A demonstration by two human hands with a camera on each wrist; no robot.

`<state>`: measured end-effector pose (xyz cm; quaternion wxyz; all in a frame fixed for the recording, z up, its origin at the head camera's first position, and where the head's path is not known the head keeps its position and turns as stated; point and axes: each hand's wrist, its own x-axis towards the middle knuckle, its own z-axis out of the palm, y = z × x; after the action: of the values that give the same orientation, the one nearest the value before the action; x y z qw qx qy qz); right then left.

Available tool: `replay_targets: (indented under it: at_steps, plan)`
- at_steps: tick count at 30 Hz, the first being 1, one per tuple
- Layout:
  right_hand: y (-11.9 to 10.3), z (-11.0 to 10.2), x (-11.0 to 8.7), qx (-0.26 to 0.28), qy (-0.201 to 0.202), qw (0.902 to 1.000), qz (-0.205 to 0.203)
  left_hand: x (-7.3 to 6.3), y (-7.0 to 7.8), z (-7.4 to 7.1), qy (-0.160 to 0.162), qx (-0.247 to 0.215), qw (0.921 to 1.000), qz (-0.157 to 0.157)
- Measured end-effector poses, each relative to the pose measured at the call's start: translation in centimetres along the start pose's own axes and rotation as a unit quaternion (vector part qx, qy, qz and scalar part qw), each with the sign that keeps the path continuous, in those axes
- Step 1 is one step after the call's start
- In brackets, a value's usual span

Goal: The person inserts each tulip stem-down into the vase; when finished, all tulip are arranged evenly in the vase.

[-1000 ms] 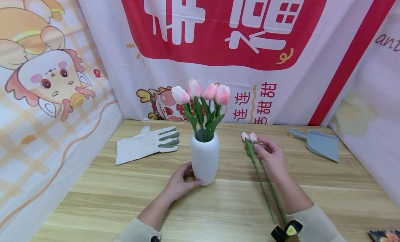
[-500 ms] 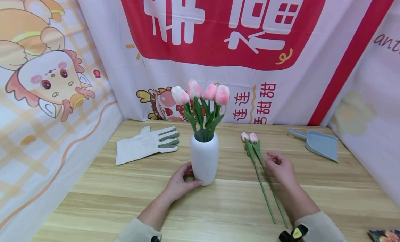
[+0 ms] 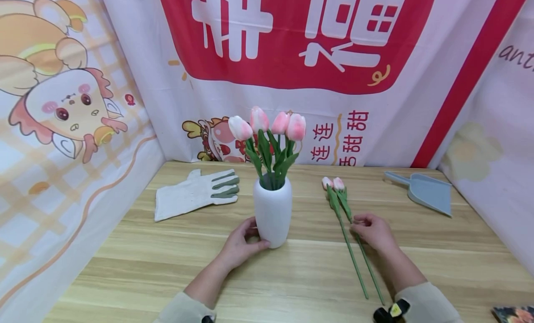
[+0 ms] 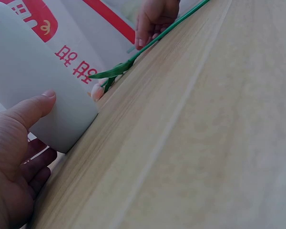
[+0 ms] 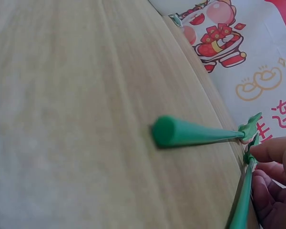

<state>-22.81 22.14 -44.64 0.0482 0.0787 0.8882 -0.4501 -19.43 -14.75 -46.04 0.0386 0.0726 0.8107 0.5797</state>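
My left hand (image 3: 242, 243) holds the white vase (image 3: 273, 216) low down, thumb on the near side and fingers behind; the left wrist view shows the thumb on the vase wall (image 4: 19, 62). Several pink-and-white tulips (image 3: 267, 128) with green leaves stand upright in it. To the right, two more tulips lie side by side on the table, their stems toward me. My right hand (image 3: 375, 232) pinches the stem of the right-hand tulip (image 3: 369, 269) just below its leaves. The left-hand tulip (image 3: 348, 242) lies untouched beside it.
A white work glove (image 3: 183, 198) with grey-green fingertips lies at the back left of the wooden table (image 3: 300, 281). A blue-grey dustpan (image 3: 429, 193) lies at the back right. Printed cloths (image 3: 158, 105) hang around the table. A dark floral item (image 3: 515, 314) shows at the lower right edge.
My right hand has left the tulip heads, moved down along the stems toward me, and come to the right-hand tulip's stem. My left hand and the vase have stayed in place.
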Motion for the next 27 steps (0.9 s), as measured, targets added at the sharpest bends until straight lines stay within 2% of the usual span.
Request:
replay_targets:
  at_steps: [8,16,21,24,27]
  plan:
    - [-0.5,0.1,0.0,-0.053,-0.004,0.9986,0.006,-0.1,0.1,0.0,-0.004,-0.008,1.0000,-0.001]
    - [-0.1,-0.1,0.1,-0.039,-0.003,0.9992,0.008,-0.1,0.2,0.0,-0.008,-0.012,0.9999,-0.003]
    - [0.1,-0.6,0.3,0.040,-0.009,0.9980,0.048,-0.1,0.1,0.0,-0.007,-0.010,0.9999,-0.002]
    - [-0.2,-1.0,0.5,0.109,-0.013,0.9910,0.077,-0.1,0.0,0.0,-0.007,-0.008,0.9999,-0.002]
    - [-0.8,-1.5,0.6,0.172,-0.011,0.9820,0.078,-0.1,0.0,-0.1,-0.006,-0.007,1.0000,-0.003]
